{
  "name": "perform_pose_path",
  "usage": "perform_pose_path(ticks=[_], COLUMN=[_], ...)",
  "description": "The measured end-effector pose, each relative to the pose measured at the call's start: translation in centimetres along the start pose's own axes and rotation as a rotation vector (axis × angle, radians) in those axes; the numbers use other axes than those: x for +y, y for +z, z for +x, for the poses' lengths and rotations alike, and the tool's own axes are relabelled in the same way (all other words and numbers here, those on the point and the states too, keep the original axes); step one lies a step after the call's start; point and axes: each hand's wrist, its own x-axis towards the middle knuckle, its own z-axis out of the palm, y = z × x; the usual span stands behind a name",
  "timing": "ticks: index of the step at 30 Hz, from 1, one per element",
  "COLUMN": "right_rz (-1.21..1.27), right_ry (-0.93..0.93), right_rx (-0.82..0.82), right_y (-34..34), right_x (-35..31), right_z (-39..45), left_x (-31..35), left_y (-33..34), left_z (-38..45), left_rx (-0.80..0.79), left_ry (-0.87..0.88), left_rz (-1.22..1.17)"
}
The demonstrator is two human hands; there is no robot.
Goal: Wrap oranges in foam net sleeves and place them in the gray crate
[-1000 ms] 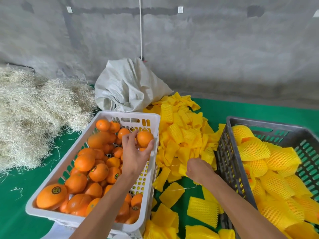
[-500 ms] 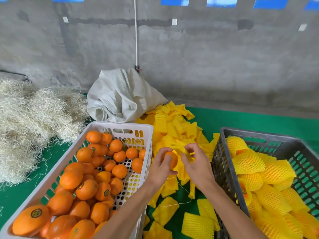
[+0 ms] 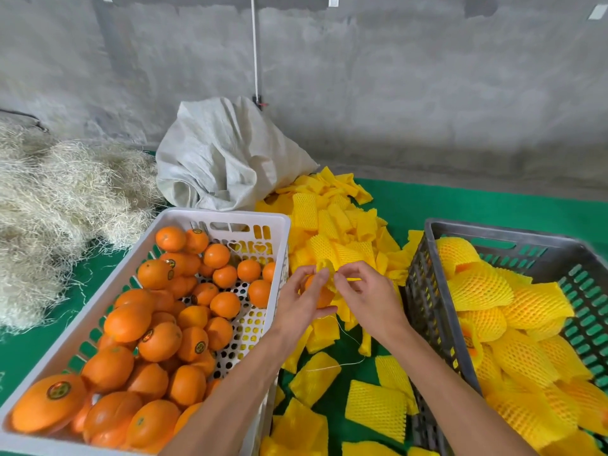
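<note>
Orange (image 3: 315, 292) now cupped in left hand (image 3: 304, 304), right hand (image 3: 368, 301) fingers newly pinching a foam net sleeve (image 3: 327, 269) at its top.

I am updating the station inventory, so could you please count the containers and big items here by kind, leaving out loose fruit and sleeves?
White crate: 1
Gray crate: 1
White woven sack: 1
Straw pile: 1
Total: 4

green mat (image 3: 460, 205) under white crate (image 3: 227, 218), gray crate (image 3: 427, 291), foam sleeves (image 3: 332, 225), sack (image 3: 227, 153), straw (image 3: 56, 199)
</note>
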Motion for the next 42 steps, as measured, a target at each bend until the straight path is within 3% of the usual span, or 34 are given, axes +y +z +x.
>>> perform_pose_path(ticks=[7,10,13,18,20,23,28,32,33,37,42], right_rz=[-0.121,-0.348,-0.309,0.061,0.407,0.960,1.069,1.223,1.091,0.103,-0.473], right_ry=[-0.056,-0.088,-0.076,0.150,0.371,0.623,0.726,0.707,0.671,0.356,0.121], right_rx=[-0.231,-0.134,-0.084,0.025,0.087,0.030,-0.056,-0.149,-0.113,0.105,0.177], right_y=[-1.2,-0.9,-0.4,-0.6,-1.0,-1.8,-2.0,-4.1,-4.9,-5.3,-3.6], right_x=[0.2,0.4,0.6,0.0,-0.5,-1.0,-1.7,-1.4,-1.1,0.2,0.0], right_z=[0.0,0.0,-0.1,0.2,0.6,1.1,1.0,0.7,0.9,0.5,0.4], left_x=[-0.5,-1.0,-1.6,-1.4,-1.1,-1.0,-0.8,0.1,0.2,0.5,0.9], left_y=[-0.2,-0.2,-0.4,-0.1,-0.1,0.0,0.4,0.0,-0.1,-0.4,-0.1], left_z=[-0.2,-0.3,-0.4,-0.5,-0.4,-0.3,-0.1,0.3,0.4,0.4,-0.7], left_rx=[-0.014,0.008,-0.012,0.084,0.137,0.149,0.144,0.156,0.135,0.080,-0.099], left_ry=[0.157,0.257,0.314,0.310,0.268,0.277,0.135,-0.091,-0.152,-0.247,-0.213], left_rz=[0.183,0.402,0.569,0.614,0.540,0.497,0.209,0.028,0.014,-0.072,0.061])
